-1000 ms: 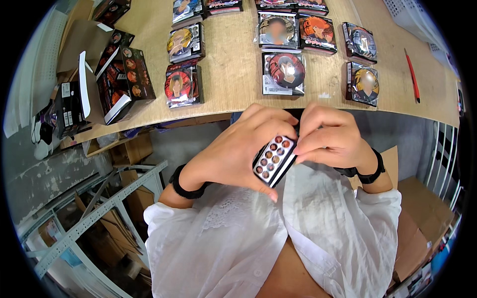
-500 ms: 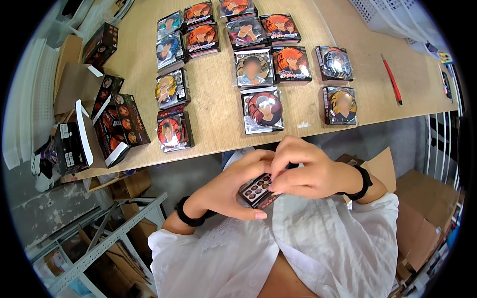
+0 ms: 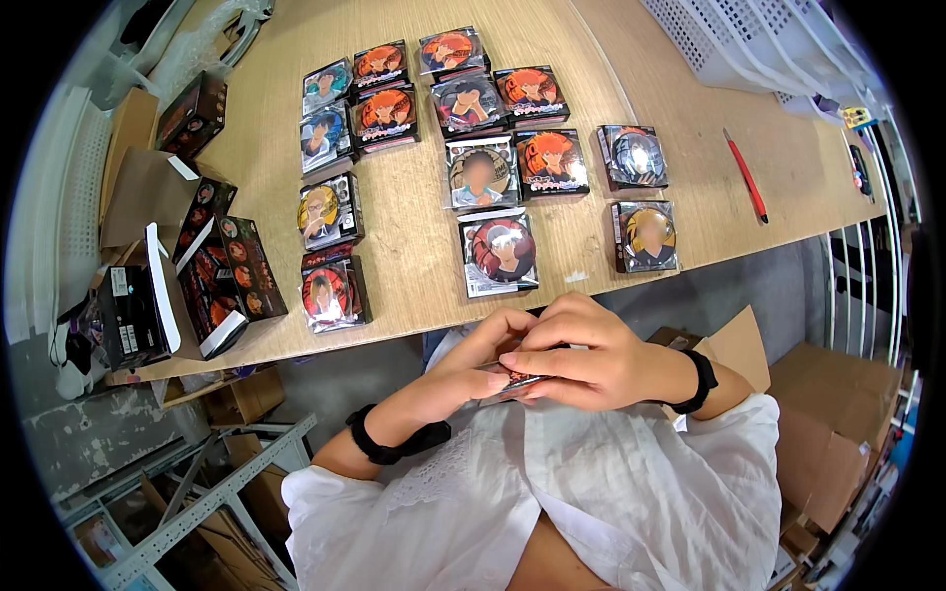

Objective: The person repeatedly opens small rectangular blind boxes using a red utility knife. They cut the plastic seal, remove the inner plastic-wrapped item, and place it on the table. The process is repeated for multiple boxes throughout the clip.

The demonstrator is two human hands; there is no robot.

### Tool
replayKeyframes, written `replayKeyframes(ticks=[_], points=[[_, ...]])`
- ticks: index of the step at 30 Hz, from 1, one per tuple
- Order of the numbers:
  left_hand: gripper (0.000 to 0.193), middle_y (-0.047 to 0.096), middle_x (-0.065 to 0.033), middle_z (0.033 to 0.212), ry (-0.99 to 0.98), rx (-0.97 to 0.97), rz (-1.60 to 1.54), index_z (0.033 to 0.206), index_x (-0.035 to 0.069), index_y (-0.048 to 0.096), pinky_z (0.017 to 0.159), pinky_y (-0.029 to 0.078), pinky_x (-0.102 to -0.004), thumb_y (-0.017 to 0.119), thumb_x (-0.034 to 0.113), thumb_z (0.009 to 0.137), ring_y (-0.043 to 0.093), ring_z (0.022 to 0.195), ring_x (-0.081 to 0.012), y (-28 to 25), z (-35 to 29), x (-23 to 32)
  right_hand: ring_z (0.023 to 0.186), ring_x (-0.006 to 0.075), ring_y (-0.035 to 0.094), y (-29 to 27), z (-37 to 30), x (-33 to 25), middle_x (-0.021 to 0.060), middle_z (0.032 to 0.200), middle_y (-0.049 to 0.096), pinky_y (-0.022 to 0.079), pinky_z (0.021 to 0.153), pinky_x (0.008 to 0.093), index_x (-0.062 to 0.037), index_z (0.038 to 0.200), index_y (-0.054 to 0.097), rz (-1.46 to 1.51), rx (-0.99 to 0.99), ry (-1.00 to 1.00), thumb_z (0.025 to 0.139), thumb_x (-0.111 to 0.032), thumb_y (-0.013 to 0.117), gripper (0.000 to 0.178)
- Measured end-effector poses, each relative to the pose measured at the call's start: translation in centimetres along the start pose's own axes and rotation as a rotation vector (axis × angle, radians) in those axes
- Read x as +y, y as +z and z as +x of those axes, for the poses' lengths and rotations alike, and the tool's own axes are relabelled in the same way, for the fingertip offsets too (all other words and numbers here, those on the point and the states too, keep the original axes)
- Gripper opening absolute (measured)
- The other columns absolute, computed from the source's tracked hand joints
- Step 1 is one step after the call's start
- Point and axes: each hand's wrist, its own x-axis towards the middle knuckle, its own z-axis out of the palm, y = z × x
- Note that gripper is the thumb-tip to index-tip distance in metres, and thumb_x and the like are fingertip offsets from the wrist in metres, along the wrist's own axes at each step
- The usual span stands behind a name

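Just below the table's near edge, in front of my white shirt, my left hand and my right hand both grip a small dark printed box. Fingers and thumbs wrap around it from both sides, so most of it is hidden. Nearest on the table lies a round badge in clear plastic with a maroon picture, resting on a small box. To its right sits a badge with a yellow and black picture. A red-framed badge tops a box at the left near edge.
Several more small boxes with an orange-haired figure and bagged badges stand in columns on the wooden table. Opened black cartons crowd the left edge. A red pen-like tool and a white basket are at right; a cardboard box stands below.
The box between my hands has tipped, so its face with round pictures no longer shows. My right fingers have gone from pinching at its end to wrapping around it. The view has shifted slightly.
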Motion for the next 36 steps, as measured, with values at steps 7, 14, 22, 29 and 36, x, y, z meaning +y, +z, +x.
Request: replayKeyframes(ticks=[7,14,22,29,36], points=[[0.068,0.032,-0.0156,0.142,0.048,0.128,0.145,0.138,0.004,0.029,0.102,0.034,-0.042,0.057,0.035,0.085,0.038,0.128,-0.0259,-0.4,-1.2,0.5,0.082,0.0188,0.061,-5.4,0.9,-0.1,0.0084,0.096,0.06,0.05,0.069,0.0301,-0.0006,0.108,0.066,-0.058,0.031,0.268,0.078,-0.008,0.071,0.031],[0.045,0.044,-0.0091,0.134,-0.003,0.095,0.234,0.129,0.003,0.045,0.099,0.038,-0.037,0.058,0.004,0.086,0.047,0.119,-0.0218,-1.8,-4.3,1.5,0.069,0.0165,0.059,-7.4,0.8,2.5,0.0087,0.094,0.052,0.049,0.059,0.0265,0.0019,0.101,0.064,-0.276,0.136,0.519,0.081,0.003,0.061,0.02],[0.045,0.048,-0.0157,0.129,0.126,0.25,0.247,0.124,-0.002,0.046,0.095,0.04,-0.0372,0.059,0.009,0.083,0.051,0.113,-0.0253,-2.2,-7.5,2.6,0.07,0.0238,0.058,-5.5,1.2,5.2,0.0103,0.084,0.051,0.046,0.06,0.0325,0.0018,0.092,0.061,-0.374,0.126,0.541,0.077,-0.001,0.067,0.016],[0.039,0.053,-0.0135,0.12,0.481,0.468,0.353,0.122,-0.003,0.047,0.091,0.044,-0.0349,0.057,0.003,0.085,0.056,0.104,-0.0215,-3.5,-12.0,4.5,0.056,0.0151,0.055,-4.5,1.7,5.0,0.0083,0.088,0.05,0.044,0.049,0.0265,0.0014,0.094,0.058,-0.497,0.137,0.601,0.08,0.002,0.065,0.016],[0.018,0.06,-0.0106,0.099,0.61,1.261,1.318,0.103,-0.004,0.057,0.077,0.048,-0.0266,0.053,-0.005,0.085,0.059,0.085,-0.0159,-5.1,-13.4,6.4,0.071,0.0176,0.055,-5.0,1.3,3.7,0.0095,0.094,0.052,0.044,0.059,0.0271,-0.0009,0.098,0.059,-0.589,0.186,0.521,0.081,-0.001,0.064,0.018]])
